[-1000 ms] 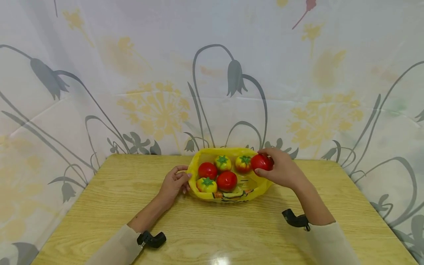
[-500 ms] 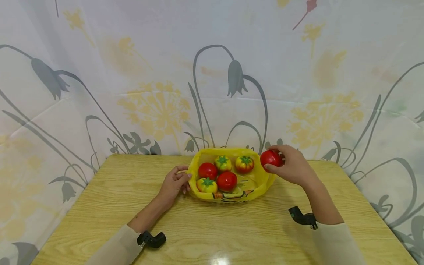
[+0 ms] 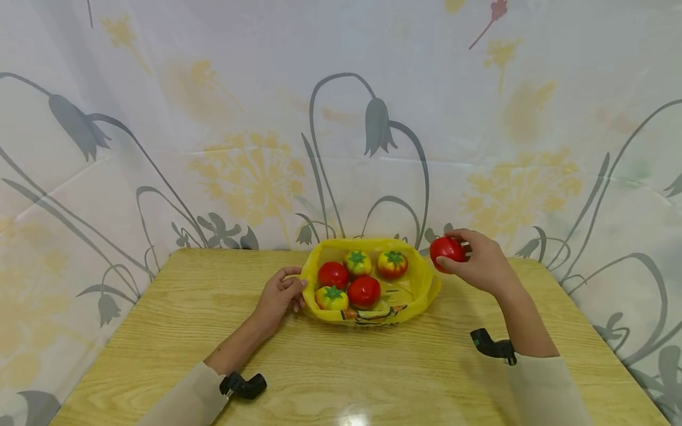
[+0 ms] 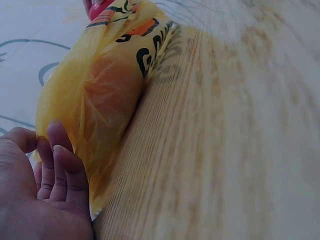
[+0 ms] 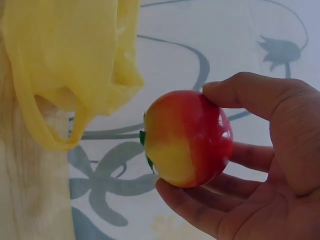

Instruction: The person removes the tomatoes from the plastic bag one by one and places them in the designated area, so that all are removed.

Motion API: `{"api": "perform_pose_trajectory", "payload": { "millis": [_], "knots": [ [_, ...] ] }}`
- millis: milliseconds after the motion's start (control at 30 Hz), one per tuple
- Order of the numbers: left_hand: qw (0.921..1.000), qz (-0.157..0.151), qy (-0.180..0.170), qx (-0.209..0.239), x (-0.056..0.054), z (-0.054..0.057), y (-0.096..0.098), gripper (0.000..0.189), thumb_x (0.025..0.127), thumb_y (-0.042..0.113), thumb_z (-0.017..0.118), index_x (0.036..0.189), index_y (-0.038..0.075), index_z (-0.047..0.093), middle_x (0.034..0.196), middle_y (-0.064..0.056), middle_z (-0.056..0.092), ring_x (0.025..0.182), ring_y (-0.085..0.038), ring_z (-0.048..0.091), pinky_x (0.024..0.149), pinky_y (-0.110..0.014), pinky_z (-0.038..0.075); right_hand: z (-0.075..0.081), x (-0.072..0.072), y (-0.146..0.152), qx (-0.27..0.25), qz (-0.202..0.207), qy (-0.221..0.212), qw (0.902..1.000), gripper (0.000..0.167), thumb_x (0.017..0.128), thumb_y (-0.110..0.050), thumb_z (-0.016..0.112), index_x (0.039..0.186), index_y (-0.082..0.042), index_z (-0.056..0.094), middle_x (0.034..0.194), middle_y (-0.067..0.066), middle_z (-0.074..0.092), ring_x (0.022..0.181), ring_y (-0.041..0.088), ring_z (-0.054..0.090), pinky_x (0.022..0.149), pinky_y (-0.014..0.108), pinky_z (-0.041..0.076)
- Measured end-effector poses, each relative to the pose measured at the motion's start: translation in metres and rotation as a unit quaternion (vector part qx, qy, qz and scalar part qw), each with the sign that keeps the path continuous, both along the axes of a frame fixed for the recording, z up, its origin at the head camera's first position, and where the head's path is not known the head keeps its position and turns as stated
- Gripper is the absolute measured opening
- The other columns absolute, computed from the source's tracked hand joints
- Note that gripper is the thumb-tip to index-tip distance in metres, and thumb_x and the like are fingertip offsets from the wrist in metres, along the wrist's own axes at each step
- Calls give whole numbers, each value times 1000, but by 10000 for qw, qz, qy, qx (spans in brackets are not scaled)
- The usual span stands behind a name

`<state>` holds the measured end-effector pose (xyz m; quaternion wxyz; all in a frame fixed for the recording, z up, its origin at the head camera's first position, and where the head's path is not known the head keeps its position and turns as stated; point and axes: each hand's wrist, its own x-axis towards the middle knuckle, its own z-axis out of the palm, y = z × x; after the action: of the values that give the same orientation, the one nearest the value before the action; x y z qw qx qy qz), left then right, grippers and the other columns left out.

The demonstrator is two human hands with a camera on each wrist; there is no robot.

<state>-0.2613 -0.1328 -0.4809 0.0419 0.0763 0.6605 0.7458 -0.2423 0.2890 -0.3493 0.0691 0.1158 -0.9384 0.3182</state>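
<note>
A yellow plastic bag (image 3: pixel 426 299) lies on the table with its mouth spread wide. Inside are several toy tomatoes: red ones (image 3: pixel 364 291) and yellow-red ones with green leafy tops (image 3: pixel 392 264). At the bag's left rim, my left hand (image 3: pixel 279 296) pinches the plastic between thumb and finger; its other fingers are bent beside the bag (image 4: pixel 107 95). Just past the right end, my right hand (image 3: pixel 482 260) grips one toy tomato (image 5: pixel 187 140) between thumb and fingers, raised above the table. The right wrist view shows this tomato is part red, part yellow, with a green top pointing left.
The wooden table (image 3: pixel 341 367) reaches back to a hanging cloth (image 3: pixel 240 118) printed with grey and yellow flowers. A loop handle (image 5: pixel 57 142) sticks out at the bag's right end. Black wrist cameras (image 3: pixel 242 386) sit at both cuffs.
My right hand has carried the tomato rightward and slightly up, from over the bag's right side to outside its rim. My left hand keeps its place on the left rim.
</note>
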Motion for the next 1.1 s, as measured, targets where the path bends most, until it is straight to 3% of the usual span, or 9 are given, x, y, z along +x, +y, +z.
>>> {"api": "perform_pose_trajectory", "payload": {
  "millis": [400, 733, 1100],
  "knots": [
    [10000, -3, -64, 34, 3, 0, -1, 38, 105, 7, 63, 138, -7, 49, 77, -2, 66, 60, -14, 60, 56, -24, 50, -18, -13, 14, -328, -423, -117, 9985, 61, 100, -30, 74, 146, 3, 53, 138, 31, 60, 119, 47, 61, 89, 55, 61],
    [9999, -46, -31, 89, 2, 2, 0, 37, 105, 6, 63, 137, -6, 49, 77, -1, 67, 59, -13, 61, 56, -24, 50, -41, -24, 21, -712, -881, 100, 9935, 63, 102, -34, 72, 148, 3, 51, 141, 30, 57, 120, 47, 59, 93, 58, 59],
    [10000, 3, -74, 51, 0, 1, 0, 34, 106, 6, 63, 137, -4, 51, 77, -2, 67, 59, -14, 60, 55, -24, 50, -61, -34, 25, -822, -1012, -76, 9914, 66, 104, -39, 69, 149, 5, 50, 141, 32, 57, 123, 48, 60, 98, 58, 57]
  ]
}}
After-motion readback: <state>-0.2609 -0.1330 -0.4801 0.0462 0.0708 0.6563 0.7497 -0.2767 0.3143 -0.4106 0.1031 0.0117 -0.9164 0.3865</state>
